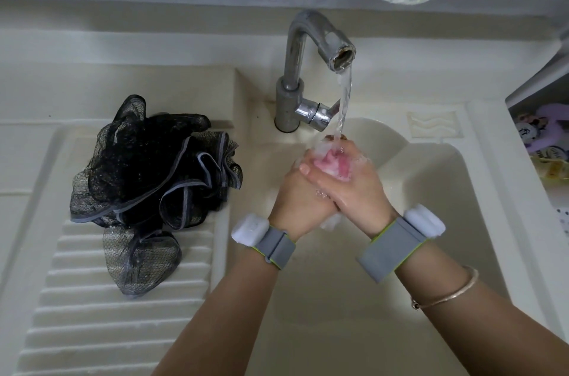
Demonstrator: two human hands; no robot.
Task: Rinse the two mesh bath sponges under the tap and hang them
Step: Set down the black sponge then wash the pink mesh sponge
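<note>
- The pink sponge (334,164) sits squeezed between both hands, right of frame centre, directly under the water stream (344,104).
- The left hand (297,191) curls round the sponge from 9 o'clock; its fingertips wrap over the top.
- The right hand (354,181) presses in from 3 o'clock, its thumb lying across the left fingers.
- Foam shows on the knuckles and below the heels of the hands.
- The tap (308,67) stands at 12 o'clock of the hands, its spout running.
- The basin (431,191) lies beneath the hands.
- The black sponge (147,184) lies loose at 9 o'clock of the hands, well apart, on the ribbed washboard (92,314).
- Grey bands (392,248) with white pods circle both wrists; a bangle (446,292) rings the right forearm.
- At 3 o'clock of the frame, a shelf (542,141) holds purple items, possibly toys; too blurred to tell.
</note>
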